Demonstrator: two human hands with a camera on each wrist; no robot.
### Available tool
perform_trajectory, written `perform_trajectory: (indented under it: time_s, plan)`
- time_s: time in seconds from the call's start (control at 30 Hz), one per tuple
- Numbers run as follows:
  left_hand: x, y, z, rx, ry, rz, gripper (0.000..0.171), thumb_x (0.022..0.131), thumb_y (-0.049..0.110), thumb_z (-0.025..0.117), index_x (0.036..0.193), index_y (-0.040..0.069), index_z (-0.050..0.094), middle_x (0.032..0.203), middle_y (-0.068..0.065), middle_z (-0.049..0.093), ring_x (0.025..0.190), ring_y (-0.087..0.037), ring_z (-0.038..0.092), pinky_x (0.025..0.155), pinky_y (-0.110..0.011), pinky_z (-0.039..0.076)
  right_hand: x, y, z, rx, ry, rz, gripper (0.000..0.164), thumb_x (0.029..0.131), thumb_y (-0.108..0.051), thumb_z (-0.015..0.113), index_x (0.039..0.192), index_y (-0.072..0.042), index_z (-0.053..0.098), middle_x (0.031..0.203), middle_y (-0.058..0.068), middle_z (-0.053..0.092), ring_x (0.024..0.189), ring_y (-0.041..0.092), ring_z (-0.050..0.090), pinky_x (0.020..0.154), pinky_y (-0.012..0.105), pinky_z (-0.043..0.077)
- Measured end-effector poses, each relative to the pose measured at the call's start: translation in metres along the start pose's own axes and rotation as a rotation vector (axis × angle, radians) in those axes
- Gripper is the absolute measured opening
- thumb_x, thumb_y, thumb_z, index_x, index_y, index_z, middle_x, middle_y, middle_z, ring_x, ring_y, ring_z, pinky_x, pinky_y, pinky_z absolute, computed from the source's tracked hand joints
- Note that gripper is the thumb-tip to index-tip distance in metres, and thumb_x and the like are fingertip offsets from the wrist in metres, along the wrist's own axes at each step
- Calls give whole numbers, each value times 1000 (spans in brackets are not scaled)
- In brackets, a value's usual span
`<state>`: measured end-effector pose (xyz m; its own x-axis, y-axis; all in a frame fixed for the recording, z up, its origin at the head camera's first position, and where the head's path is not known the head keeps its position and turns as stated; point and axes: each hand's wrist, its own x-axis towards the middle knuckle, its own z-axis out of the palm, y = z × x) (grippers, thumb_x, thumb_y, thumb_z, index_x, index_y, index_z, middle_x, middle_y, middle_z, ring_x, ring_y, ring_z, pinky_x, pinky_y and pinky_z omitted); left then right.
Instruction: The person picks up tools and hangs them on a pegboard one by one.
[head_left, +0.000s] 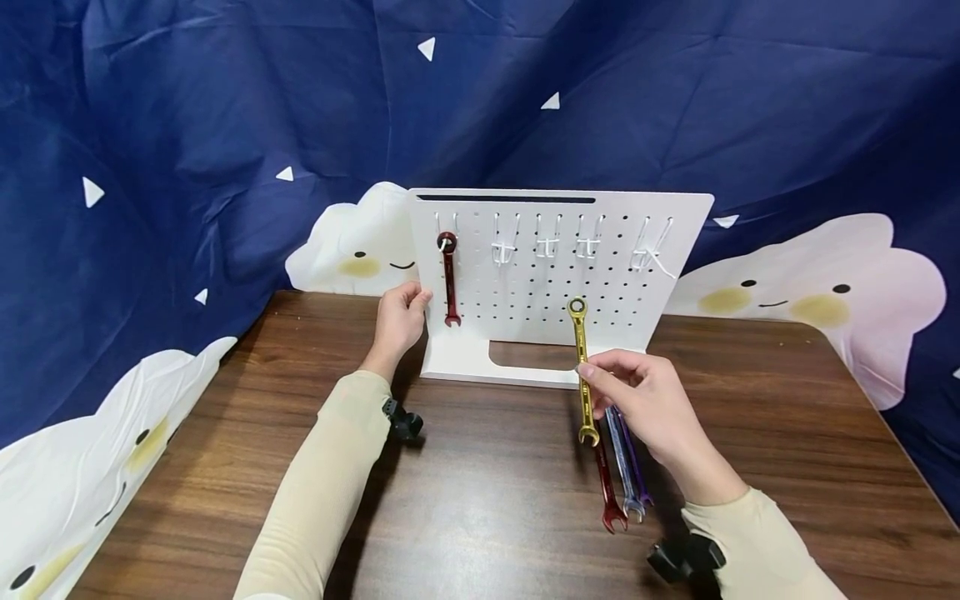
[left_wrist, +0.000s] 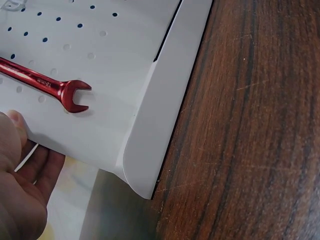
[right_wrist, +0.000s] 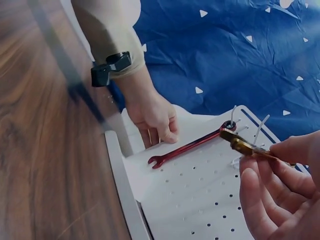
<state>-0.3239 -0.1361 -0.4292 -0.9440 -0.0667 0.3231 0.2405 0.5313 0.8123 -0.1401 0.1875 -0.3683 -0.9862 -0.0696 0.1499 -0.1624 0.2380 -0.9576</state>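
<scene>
"Right of centre in the head frame, what is held?"

"A gold wrench is pinched by the right hand, in front of the white pegboard."

"And at centre left?"

"The pegboard's edge is gripped by the left hand, beside a hung red wrench."

"Lower right?"

"Partly covered by the right hand, a second red wrench, a silver-blue wrench and a purple wrench are laid on the tabletop."

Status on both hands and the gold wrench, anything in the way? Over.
Right hand pinching gold wrench mid-shaft. Left hand gripping pegboard at left edge. Wrench not hung yet. No obstruction visible.
</scene>
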Motion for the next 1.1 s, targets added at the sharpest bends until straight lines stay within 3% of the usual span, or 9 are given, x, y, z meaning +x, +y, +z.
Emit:
perform_trajectory:
  time_s: [0.7,1.1]
  plan:
    - [0,1,0,-15,5,-4,28,108,15,66,85,-2,69,67,0,52,74,-22,49,72,-32,39,22,-21,21,69,-17,1,18,105,-8,69,109,8,72,74,-5,69,61,11,65,61,31,60]
    - [0,1,0,-18,2,-1,28,108,16,67,87,-2,71,67,1,52,75,-22,50,72,-32,40,33,-30,36,103,-71,-25,23,105,-7,69,114,14,71,78,-5,72,64,10,66,63,29,60]
